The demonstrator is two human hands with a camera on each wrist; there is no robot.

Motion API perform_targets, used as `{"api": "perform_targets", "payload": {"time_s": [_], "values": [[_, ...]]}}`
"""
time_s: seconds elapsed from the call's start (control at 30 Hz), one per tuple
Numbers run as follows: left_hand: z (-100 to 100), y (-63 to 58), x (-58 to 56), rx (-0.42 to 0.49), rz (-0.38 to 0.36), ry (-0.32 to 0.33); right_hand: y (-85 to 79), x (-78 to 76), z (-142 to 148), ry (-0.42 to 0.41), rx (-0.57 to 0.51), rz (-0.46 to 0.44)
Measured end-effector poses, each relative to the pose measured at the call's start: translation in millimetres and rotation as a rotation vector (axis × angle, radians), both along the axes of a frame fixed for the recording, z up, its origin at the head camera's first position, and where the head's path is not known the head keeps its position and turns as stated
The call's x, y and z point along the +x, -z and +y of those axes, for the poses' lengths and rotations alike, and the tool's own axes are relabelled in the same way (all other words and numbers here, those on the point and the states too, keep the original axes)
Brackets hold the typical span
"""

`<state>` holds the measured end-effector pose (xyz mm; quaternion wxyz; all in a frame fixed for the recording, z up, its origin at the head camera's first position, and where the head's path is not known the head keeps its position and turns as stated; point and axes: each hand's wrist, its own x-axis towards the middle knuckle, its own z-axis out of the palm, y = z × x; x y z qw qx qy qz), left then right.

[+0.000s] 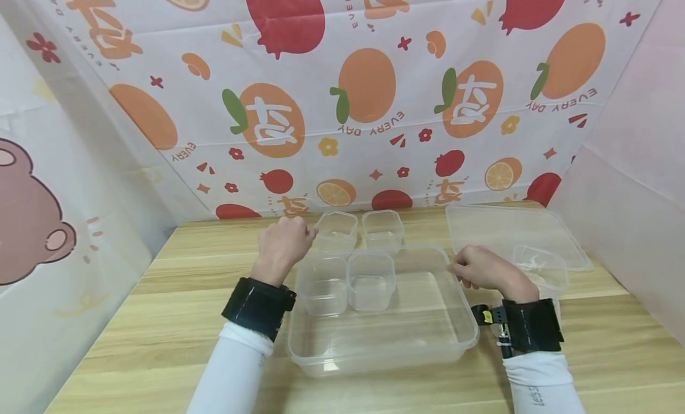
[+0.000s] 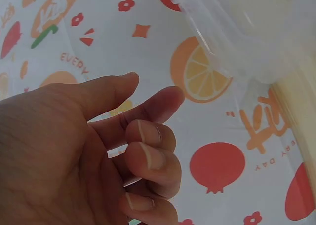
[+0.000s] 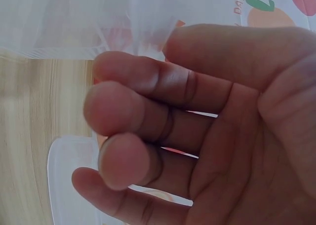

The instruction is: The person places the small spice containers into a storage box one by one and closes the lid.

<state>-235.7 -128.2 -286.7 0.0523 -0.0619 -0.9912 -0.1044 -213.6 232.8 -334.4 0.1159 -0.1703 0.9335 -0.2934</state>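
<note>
A large clear plastic box (image 1: 374, 357) sits between my two hands. Inside it, side by side at the left, stand two small clear containers, a left one (image 1: 323, 295) and a right one (image 1: 371, 289). My left hand (image 1: 285, 244) hovers over the box's back left corner, fingers loosely bent and holding nothing in the left wrist view. By the right rim is my right hand (image 1: 484, 268); its relaxed, bent fingers (image 3: 123, 106) come close to the box wall (image 3: 64, 32), and whether they touch it I cannot tell. Behind the box stand two more small containers, left (image 1: 337, 228) and right (image 1: 383, 228).
A large clear lid (image 1: 497, 226) lies at the back right of the wooden table (image 1: 134, 342). Small clear lids (image 1: 540, 262) lie near my right hand, partly covered by the wrist. A fruit-print cloth (image 1: 321, 164) hangs directly behind the table, with more cloth at both sides.
</note>
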Motion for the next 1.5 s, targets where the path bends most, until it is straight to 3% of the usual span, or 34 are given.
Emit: {"api": "perform_targets", "payload": {"time_s": [0.63, 0.97, 1.5], "values": [[-13.3, 6.2, -25.8, 0.013, -0.142, -0.04, -1.4, 0.5, -1.2, 0.003, 0.01, 0.006], [-17.5, 4.3, -38.5, 0.041, -0.193, 0.092, 1.0, 0.0, -0.7, -0.005, 0.008, 0.017], [-19.7, 10.9, -49.1, 0.02, -0.342, 0.055, 1.0, -1.7, -0.6, -0.013, -0.001, 0.013]]}}
